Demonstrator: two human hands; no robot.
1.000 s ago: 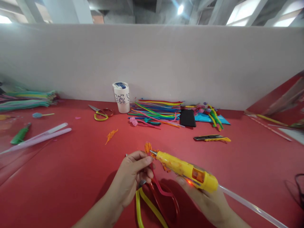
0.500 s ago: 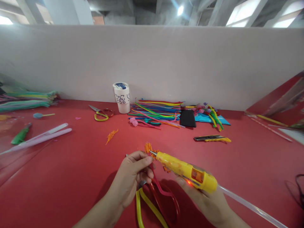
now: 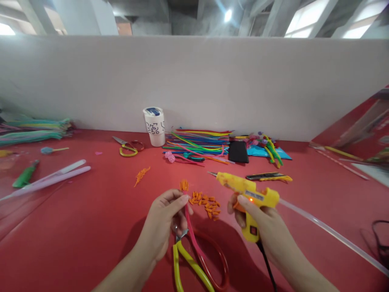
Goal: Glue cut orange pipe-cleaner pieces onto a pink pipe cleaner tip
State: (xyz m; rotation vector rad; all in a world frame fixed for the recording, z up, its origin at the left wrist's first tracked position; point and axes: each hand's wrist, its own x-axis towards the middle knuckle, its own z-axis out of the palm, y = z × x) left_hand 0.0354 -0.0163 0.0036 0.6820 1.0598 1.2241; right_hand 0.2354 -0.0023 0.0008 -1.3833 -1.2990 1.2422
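Observation:
Between thumb and fingers, my left hand (image 3: pixel 165 219) pinches a pink pipe cleaner (image 3: pixel 191 229) with an orange tuft (image 3: pixel 184 185) at its top end. My right hand (image 3: pixel 258 217) is wrapped round a yellow hot glue gun (image 3: pixel 240 184), its nozzle pointing left and its small red light lit. A clear glue stick (image 3: pixel 328 227) sticks out of the gun's back. Between the hands, small orange pieces (image 3: pixel 209 202) lie loose on the red table. Scissors with yellow and red handles (image 3: pixel 194 265) lie under my left hand, their blades mostly hidden.
At the back stand a white cup (image 3: pixel 154 127), a pile of coloured pipe cleaners (image 3: pixel 197 142) and a black phone (image 3: pixel 238 152). A utility knife (image 3: pixel 269 177) lies to the right. Second scissors (image 3: pixel 127 148) and a green-handled tool (image 3: pixel 26 176) lie left. A dark cable (image 3: pixel 378 239) is far right.
The glue gun has moved away to the right from the orange tuft and turned more upright. The loose orange pieces behind it now show. My left hand has shifted slightly left.

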